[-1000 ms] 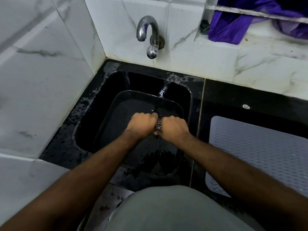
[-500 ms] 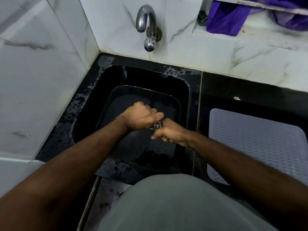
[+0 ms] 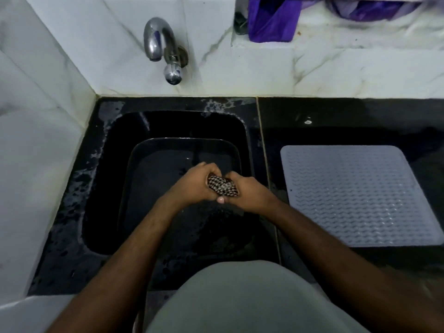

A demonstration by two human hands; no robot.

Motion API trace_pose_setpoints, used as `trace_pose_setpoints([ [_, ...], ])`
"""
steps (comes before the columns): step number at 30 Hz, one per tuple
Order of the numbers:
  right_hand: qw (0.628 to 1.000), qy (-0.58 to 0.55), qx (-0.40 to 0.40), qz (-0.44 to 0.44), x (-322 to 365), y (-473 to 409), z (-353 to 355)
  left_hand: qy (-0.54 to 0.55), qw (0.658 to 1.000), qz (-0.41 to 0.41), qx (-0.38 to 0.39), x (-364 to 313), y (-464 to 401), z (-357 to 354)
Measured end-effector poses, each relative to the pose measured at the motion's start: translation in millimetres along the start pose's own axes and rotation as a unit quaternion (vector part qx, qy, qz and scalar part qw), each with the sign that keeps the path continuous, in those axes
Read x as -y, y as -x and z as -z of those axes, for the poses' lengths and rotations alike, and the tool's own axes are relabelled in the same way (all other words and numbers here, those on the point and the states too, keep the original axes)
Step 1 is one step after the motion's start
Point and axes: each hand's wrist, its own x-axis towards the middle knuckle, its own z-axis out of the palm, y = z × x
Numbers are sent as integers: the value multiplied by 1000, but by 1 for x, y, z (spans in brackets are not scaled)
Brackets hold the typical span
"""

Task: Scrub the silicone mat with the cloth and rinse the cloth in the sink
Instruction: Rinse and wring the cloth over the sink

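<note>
- Hands meet over the black sink (image 3: 101,188): the left hand (image 3: 192,186) and the right hand (image 3: 249,192) are both closed around one bunched checkered cloth (image 3: 222,186).
- Cloth shows only between the two fists, as a small black-and-white wad; the rest is hidden inside the grips.
- Under the hands a dark rectangular tub (image 3: 149,169) sits inside the sink, and it holds water.
- Chrome tap (image 3: 165,51) is fixed on the marble wall above the far edge of the sink; I cannot tell if water runs from it.
- Grey silicone mat (image 3: 355,195) lies flat on the black counter (image 3: 336,116) to the right of the sink, apart from both hands.
- Purple fabric (image 3: 274,20) lies on the white ledge above the counter.
- Sink rim is wet, with splashes of water.
</note>
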Motion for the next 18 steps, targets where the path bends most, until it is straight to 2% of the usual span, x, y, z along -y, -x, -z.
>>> trace_pose_setpoints([
  [3, 993, 100, -67, -7, -10, 13, 4, 88, 995, -20, -35, -13, -3, -4],
  [6, 979, 126, -160, -13, -26, 29, 11, 183, 983, -27, -20, -30, -13, -16],
  [10, 968, 27, -250, -3, -48, 56, 21, 309, 951, -14, 30, -63, -24, -32],
  [13, 944, -69, -322, -18, -62, 79, 32, 375, 926, -31, 41, -87, -29, -45],
  [18, 902, -181, -393, -18, -103, 110, 70, 571, 819, -13, 52, -134, -45, -75],
])
